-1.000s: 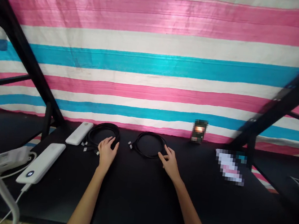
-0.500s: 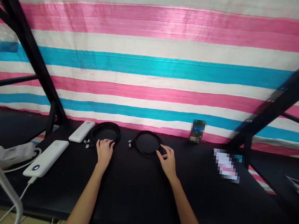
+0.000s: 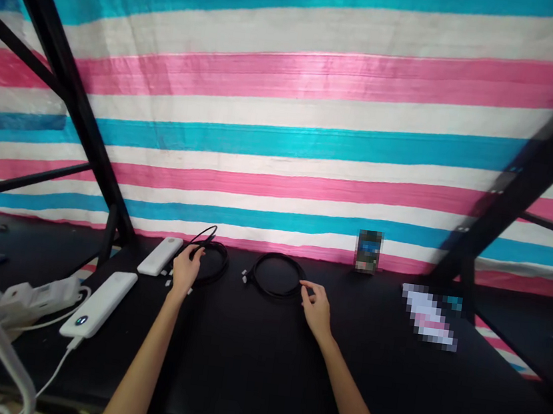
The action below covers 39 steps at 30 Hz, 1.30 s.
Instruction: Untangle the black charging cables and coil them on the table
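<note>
black cable (image 3: pixel 215 228), pinched by the left hand (image 3: pixel 185 271), could tangle by catching the left coil (image 3: pixel 225 266). whether the right hand (image 3: pixel 317 310) grips the right coil (image 3: pixel 273 293) is unclear.

The striped sheeting (image 3: pixel 317 125) at twelve o'clock looks like glossy, creased plastic; the tabletop (image 3: pixel 247 364) at six, smooth and matt. The cable coil (image 3: pixel 273 294) there wears smooth sheathing. Smooth plastic: the power bank (image 3: pixel 101 303) at eight. The frame bar (image 3: pixel 34 9) at ten resembles painted metal.
</note>
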Motion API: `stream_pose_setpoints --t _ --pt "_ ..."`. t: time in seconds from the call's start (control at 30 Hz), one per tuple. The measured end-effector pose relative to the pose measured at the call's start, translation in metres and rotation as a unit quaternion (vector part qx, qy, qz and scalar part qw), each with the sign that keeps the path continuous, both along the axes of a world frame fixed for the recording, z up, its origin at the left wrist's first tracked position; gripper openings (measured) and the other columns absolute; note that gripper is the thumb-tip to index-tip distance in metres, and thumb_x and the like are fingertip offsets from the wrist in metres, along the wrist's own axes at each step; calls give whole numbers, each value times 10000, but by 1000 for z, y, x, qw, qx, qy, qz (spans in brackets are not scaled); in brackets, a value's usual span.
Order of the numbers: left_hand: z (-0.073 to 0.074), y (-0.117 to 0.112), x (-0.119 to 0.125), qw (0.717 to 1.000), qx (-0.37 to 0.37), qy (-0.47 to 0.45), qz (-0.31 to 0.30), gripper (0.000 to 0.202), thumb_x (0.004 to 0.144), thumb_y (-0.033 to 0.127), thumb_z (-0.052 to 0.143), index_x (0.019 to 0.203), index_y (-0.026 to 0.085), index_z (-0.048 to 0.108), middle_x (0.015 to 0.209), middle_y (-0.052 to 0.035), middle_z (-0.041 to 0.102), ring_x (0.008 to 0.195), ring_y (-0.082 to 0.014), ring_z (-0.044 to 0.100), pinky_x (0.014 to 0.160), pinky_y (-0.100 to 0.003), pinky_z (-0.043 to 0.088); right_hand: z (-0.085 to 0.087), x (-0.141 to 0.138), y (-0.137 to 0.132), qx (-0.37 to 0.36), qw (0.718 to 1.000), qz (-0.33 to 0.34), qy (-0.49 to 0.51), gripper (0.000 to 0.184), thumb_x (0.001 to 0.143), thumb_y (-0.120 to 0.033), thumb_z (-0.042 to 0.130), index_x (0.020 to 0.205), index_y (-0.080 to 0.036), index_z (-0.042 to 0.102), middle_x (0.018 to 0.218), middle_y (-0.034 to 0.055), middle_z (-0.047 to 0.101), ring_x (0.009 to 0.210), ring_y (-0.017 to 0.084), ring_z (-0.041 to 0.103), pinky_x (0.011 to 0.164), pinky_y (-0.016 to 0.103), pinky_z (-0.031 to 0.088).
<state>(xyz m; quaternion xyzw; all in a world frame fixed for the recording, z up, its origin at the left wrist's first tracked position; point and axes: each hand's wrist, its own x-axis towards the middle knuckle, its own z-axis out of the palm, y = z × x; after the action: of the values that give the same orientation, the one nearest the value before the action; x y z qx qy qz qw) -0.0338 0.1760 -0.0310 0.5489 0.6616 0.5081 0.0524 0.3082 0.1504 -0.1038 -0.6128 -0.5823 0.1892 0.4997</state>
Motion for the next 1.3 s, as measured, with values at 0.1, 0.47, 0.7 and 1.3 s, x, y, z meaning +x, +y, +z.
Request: stream_pose_setpoints --t 0.1,0.47,0.7,1.3 --pt "16 5 -8 996 50 -32 59 270 830 358 457 902 171 638 756 -61 698 753 -223 638 717 -316 455 -1 1 1 -7 1000 2 0 305 833 -390 429 970 -203 626 1017 48 563 541 110 541 599 310 483" --pt "49 -24 -9 987 126 -58 75 415 879 431 367 1081 134 578 925 -86 648 846 -193 589 787 -299 435 1 0 -1 -26 999 0 -36 303 814 -374 434 979 -216 632 1041 49 559 548 108 549 631 306 466" --pt "8 -53 5 981 -56 40 -183 212 690 406 658 784 224 712 695 -35 676 732 -211 614 752 -323 442 2 0 0 -38 998 -2 -48 281 801 -368 446 937 -227 648 1027 33 577 553 116 551 619 302 440" --pt "9 -26 -19 989 -40 43 -138 185 716 307 571 859 216 645 773 -15 672 690 -180 605 645 -265 420 -3 2 -3 -37 998 4 -46 308 790 -369 429 937 -215 652 1030 44 568 563 120 560 632 310 451"
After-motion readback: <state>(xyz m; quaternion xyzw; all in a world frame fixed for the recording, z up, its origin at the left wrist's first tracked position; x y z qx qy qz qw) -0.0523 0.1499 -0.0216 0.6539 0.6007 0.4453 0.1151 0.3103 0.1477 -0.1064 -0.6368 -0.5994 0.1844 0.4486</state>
